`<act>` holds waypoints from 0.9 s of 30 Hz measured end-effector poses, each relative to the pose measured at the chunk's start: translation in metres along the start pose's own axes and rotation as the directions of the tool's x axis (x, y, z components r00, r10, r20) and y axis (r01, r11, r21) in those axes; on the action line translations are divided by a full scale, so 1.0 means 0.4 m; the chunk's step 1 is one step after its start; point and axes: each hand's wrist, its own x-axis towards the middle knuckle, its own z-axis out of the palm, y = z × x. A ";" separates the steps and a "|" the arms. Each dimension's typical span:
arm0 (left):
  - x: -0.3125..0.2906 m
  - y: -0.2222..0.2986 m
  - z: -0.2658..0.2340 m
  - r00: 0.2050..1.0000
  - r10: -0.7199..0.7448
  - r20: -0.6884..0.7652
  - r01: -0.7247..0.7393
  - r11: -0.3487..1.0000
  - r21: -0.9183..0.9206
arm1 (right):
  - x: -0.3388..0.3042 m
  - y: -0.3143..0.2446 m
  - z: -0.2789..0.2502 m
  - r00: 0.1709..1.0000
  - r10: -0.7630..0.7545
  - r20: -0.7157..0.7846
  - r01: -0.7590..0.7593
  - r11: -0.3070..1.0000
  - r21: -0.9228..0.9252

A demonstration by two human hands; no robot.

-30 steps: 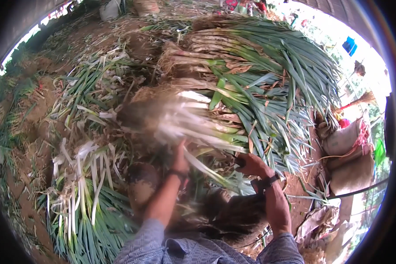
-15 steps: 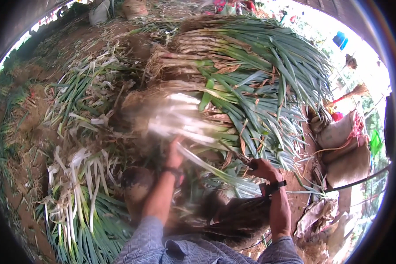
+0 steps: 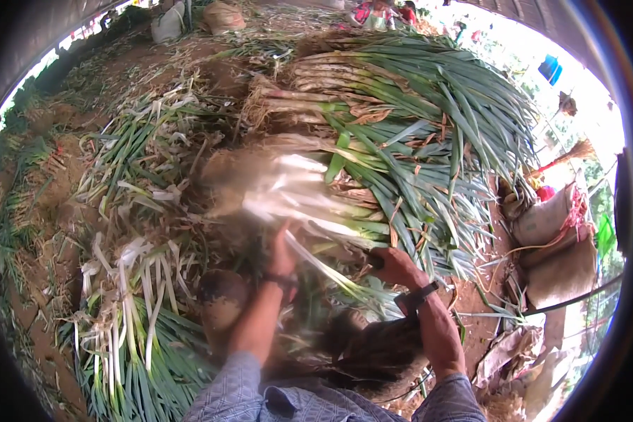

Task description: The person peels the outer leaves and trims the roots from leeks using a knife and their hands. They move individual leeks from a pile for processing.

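A long green onion (image 3: pixel 325 266), white toward its root end and green toward its leaves, slants between my two hands. My left hand (image 3: pixel 283 254) is closed around the white end, its fingers partly blurred. My right hand (image 3: pixel 397 269) is closed near the leafy part, around a dark, narrow object whose kind I cannot make out. Just beyond my hands, white stalks and roots (image 3: pixel 278 190) are smeared by motion. They lie at the near edge of a large pile of green onions (image 3: pixel 415 133), roots to the left and leaves to the right.
Peeled green onions (image 3: pixel 130 316) lie in a heap at the lower left. Trimmings (image 3: pixel 148 133) litter the ground beyond. Sacks (image 3: pixel 559 246), a cord and a dark hose (image 3: pixel 577 299) lie at the right. A person (image 3: pixel 373 15) is at the far edge.
My right hand has moved left, closer to my left hand. The dark object in it shows less now. My left hand stays on the onion, and the stalks beyond remain blurred.
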 end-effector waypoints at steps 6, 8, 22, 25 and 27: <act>-0.012 -0.010 -0.010 0.999 0.036 0.019 -0.036 0.999 -0.032 | 0.075 -0.077 0.016 0.997 -0.054 -0.060 0.056 0.997 0.047; -0.011 -0.015 -0.021 0.999 0.041 0.021 -0.040 0.999 -0.031 | 0.091 -0.086 0.014 0.991 -0.096 -0.090 0.101 0.994 0.043; -0.023 0.111 0.116 0.998 0.043 0.048 -0.051 0.983 0.175 | -0.118 0.070 -0.097 0.953 0.290 0.087 -0.299 0.946 0.124; -0.027 0.179 0.155 0.992 0.116 0.043 -0.123 0.969 0.215 | -0.152 0.104 -0.113 0.943 0.313 0.113 -0.324 0.941 0.102; -0.024 0.237 0.185 0.983 0.180 0.029 -0.181 0.956 0.231 | -0.178 0.117 -0.113 0.936 0.341 0.087 -0.350 0.929 0.120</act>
